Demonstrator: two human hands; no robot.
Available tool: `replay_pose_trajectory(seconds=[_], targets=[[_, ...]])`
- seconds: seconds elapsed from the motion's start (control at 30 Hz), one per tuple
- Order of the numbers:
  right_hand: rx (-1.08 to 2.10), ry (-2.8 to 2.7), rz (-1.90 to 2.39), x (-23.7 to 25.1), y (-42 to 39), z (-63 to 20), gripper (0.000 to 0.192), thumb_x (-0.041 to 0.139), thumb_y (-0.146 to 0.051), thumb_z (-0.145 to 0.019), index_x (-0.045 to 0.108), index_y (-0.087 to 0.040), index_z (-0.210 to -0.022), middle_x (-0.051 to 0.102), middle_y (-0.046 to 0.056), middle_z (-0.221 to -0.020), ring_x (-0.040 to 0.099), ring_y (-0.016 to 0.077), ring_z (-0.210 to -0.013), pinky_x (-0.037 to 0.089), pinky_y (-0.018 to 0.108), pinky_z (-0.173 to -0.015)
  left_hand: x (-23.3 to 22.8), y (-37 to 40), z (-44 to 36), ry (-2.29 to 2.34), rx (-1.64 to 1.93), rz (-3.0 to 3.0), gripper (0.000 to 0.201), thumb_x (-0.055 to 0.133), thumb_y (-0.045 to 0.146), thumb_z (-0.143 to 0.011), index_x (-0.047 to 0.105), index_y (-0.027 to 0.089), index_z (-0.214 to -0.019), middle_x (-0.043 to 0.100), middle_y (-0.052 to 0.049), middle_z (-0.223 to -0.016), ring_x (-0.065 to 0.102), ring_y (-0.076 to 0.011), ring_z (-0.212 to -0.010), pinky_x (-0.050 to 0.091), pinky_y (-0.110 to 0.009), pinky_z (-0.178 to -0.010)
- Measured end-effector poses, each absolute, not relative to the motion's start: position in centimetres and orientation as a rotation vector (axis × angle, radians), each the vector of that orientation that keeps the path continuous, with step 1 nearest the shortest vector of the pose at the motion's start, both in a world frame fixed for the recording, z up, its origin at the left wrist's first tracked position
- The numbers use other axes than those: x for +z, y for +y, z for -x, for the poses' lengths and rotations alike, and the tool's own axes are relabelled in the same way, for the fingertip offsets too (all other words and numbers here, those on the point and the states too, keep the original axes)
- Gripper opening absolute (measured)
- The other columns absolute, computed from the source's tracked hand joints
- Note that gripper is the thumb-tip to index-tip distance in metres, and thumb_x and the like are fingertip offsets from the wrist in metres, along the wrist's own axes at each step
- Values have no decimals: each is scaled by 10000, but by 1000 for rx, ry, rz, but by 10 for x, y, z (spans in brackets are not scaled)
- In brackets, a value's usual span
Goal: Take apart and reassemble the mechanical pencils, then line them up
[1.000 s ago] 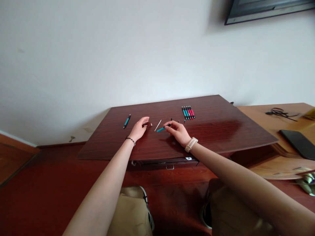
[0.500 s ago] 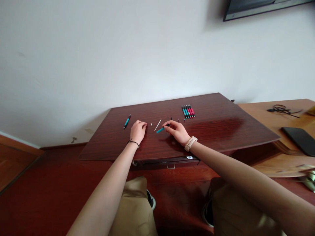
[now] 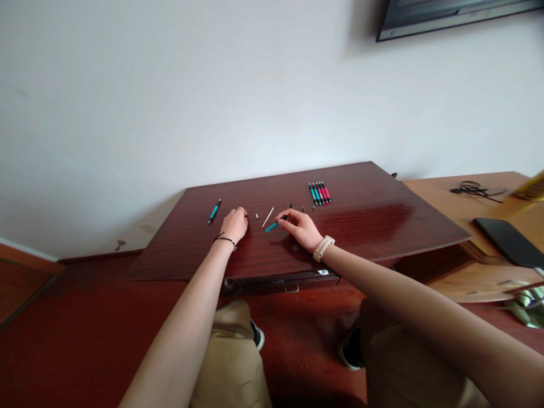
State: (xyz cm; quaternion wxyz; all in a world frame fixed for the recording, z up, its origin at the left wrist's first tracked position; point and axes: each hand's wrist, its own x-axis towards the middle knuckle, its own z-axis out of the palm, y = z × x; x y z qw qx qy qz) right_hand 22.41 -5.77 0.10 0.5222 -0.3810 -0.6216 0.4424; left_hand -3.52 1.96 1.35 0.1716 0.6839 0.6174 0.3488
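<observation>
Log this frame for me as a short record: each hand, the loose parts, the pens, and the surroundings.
Left hand: over the table, fingers curled; whether it holds anything is hidden
Right hand: pinching a teal pen barrel
Between hands: thin white rod and small pale piece, apart
Beyond right hand: tiny parts, including a dark one
Pen row: teal and pink pens side by side, farther back
Lone pen: teal and black, left of left hand
Right-hand desk: black cable, dark flat object
</observation>
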Motion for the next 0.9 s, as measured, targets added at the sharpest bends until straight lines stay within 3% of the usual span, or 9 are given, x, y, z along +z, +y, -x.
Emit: replay_pose_trajectory(seconds=[0.4,0.9], targets=[[1071,-1468,889,-2,-58,-224,303,738,-487,-940,749,-213,-1071,626,-9,-769,513,154,-661,388,294,-622,5,16,46,1864,890,-2285,148,622,197,-995,764,234,-1012,756,-72,-1054,722,-231,-959,545,-337,-960],[1030,-1532,910,3,-61,-223,296,718,-476,-949,757,-209,-1071,676,9,-799,592,173,-709,476,311,-690,-2,23,45,1824,848,-2290,111,685,201,-932,783,225,-977,763,-67,-995,711,-215,-882,558,-332,-895]])
